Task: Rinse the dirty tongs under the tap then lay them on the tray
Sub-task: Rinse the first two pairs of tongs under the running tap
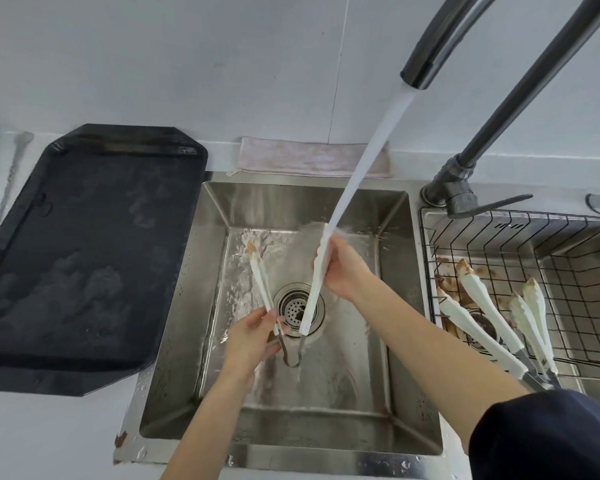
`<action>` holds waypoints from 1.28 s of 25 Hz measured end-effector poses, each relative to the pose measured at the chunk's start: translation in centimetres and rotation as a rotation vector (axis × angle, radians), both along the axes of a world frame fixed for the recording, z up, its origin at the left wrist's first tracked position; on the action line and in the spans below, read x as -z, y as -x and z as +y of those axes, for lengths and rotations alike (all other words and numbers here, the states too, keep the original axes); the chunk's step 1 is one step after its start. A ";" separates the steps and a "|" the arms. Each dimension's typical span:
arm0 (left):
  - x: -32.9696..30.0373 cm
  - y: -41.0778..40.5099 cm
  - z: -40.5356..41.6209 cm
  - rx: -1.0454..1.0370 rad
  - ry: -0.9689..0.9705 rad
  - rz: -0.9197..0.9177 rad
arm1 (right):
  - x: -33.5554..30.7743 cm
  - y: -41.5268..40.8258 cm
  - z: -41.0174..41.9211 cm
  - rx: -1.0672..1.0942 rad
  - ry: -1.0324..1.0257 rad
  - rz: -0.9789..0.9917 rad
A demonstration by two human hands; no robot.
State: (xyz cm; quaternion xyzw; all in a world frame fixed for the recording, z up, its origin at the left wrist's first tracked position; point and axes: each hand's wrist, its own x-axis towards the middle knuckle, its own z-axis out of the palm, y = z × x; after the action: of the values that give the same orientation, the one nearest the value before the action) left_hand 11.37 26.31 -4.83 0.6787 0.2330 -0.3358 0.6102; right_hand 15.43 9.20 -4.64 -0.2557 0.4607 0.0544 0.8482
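Note:
A pair of white tongs (pixel 310 306) with a metal hinge is spread open over the steel sink (pixel 395 282). My left hand (pixel 253 336) grips its left arm near the hinge; that arm's tip still carries brown residue. My right hand (pixel 343 266) pinches the tip of the right arm, directly under the water stream (pixel 368 157) from the tap (pixel 420 72). The black tray (pixel 94 251) lies wet on the counter to the left, with nothing on it.
A wire basket (pixel 548 268) in the right basin holds several more dirty white tongs (pixel 478 303). A pink cloth (pixel 312 157) lies behind the sink. The tap's lever (pixel 489 204) sticks out at the right. Water droplets and a brown smear mark the sink's front left rim.

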 end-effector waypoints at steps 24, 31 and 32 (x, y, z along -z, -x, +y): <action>0.8 1.3 -6.9 -0.024 0.275 0.279 | -1.5 7.9 0.9 -0.340 0.649 0.079; 0.4 0.2 -7.9 -0.007 0.315 0.204 | -0.4 7.8 -0.6 -0.143 0.503 0.160; 0.3 -0.2 -7.9 -0.008 0.309 0.187 | -0.3 7.8 -0.7 -0.132 0.459 0.180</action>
State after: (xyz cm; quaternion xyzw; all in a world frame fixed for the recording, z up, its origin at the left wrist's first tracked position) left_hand 11.53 18.38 -5.15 0.5415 0.2371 -0.4269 0.6843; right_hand 7.58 8.48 -4.37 -0.4650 0.5169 0.0261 0.7183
